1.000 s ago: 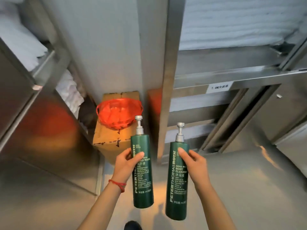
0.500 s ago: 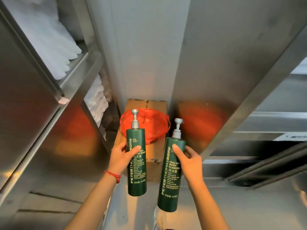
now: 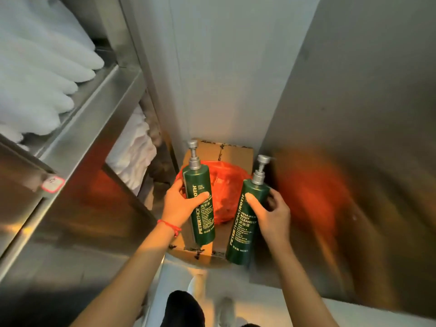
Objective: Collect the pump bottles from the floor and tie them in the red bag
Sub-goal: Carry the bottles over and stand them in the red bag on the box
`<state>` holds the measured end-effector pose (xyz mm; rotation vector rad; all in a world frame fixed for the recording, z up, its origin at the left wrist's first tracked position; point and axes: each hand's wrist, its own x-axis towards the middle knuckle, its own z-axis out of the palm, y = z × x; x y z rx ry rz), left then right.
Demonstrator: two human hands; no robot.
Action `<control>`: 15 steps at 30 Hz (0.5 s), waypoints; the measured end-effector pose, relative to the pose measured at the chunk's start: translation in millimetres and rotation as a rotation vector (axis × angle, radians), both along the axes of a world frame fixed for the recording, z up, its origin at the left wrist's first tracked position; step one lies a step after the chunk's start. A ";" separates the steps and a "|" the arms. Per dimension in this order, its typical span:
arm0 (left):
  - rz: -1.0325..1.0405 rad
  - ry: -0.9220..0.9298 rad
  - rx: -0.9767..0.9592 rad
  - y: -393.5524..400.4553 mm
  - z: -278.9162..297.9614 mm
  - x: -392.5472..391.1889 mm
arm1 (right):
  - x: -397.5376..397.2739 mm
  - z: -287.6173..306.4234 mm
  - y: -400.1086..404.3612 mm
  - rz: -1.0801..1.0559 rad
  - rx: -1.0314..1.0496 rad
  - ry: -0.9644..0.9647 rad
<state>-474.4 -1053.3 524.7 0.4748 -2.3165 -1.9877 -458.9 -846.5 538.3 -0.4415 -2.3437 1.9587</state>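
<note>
Pump bottles, two: tall dark-green plastic cylinders with silver pump heads and pale lettering down the side, both off the floor and in hand. Largest things first: brushed stainless-steel shelving (image 3: 77, 128) along the left, stacked with folded white towels (image 3: 44, 74); a steel panel (image 3: 354, 114) on the right, throwing back an orange-red glow, probably the bag's reflection; a pale wall between them. Against the foot of that wall stands a brown cardboard box (image 3: 236, 151), tape on its edges. On the box top lies the red thin-plastic bag (image 3: 224, 185), crumpled, its mouth apparently loose and untied. Floor below is pale; a dark trouser knee and light shoes show at the bottom edge. Left hand (image 3: 180, 204), red string bracelet at the wrist, is wrapped round the upper body of the hand-wash bottle (image 3: 199, 199), thumb across the front, bottle near upright over the box's left edge. Right hand (image 3: 271, 213) is curled round the body-cleanser bottle (image 3: 250, 220) the same way, bottle tilted, base past the box's front right corner. Held high on the body, pumps up, likely so each can drop base-first into the bag. Judgement: collecting done for these two; bagging and tying not yet begun.
</note>
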 end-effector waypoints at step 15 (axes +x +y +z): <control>-0.178 -0.050 -0.282 -12.1 -100.4 -138.1 | -114.7 -87.8 -26.0 -0.063 0.127 -0.017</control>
